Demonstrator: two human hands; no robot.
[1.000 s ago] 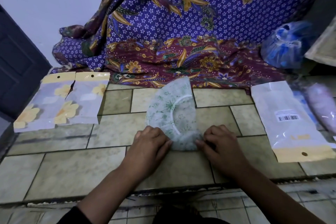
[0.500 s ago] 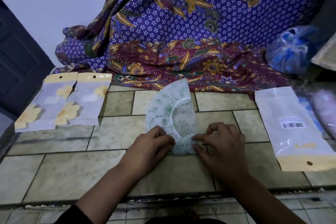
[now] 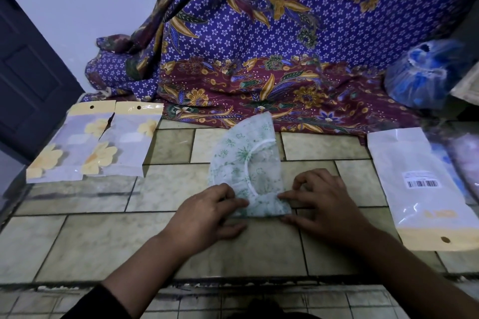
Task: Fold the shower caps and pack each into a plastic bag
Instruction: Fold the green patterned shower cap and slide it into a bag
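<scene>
Head view: on tiled ledge [image 3: 90,241], fingers [image 3: 290,197] of left hand [image 3: 207,215] and right hand [image 3: 321,204] pinch shower cap [image 3: 233,163]

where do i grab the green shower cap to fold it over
Take the shower cap by its two near corners, coming from the near side. It lies flat and limp on the tiled counter, far tip at the batik cloth; the left hand and right hand pinch those corners.
</scene>
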